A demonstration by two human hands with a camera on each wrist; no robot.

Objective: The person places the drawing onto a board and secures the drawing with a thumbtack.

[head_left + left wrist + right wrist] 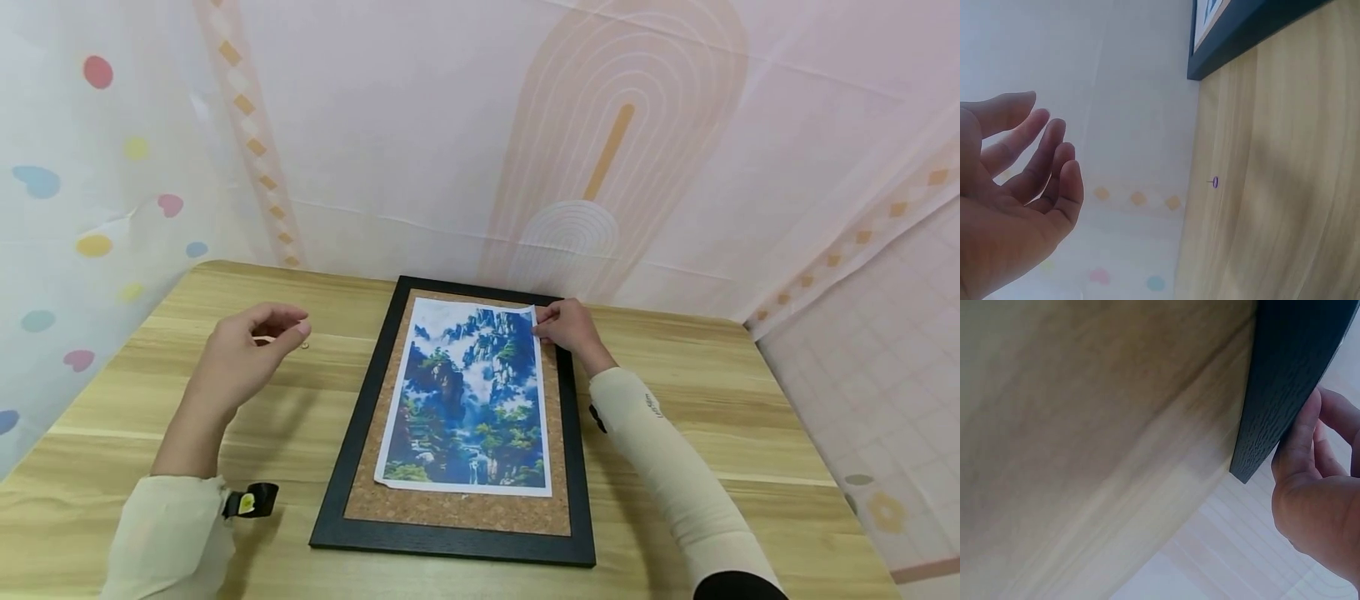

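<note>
Pale wood-grain surface [750,417] under soft, even light. Behind, a pinkish fabric backdrop [420,125] printed with an arch motif; to the left, sheer curtain [67,192] with coloured dots.

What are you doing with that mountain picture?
A person has a mountain picture lying on a cork board with a black frame, flat on a wooden table. The right hand holds the picture's top right corner against the cork. The left hand hovers over the table, holding nothing, near a small purple pushpin lying on the wood.
</note>
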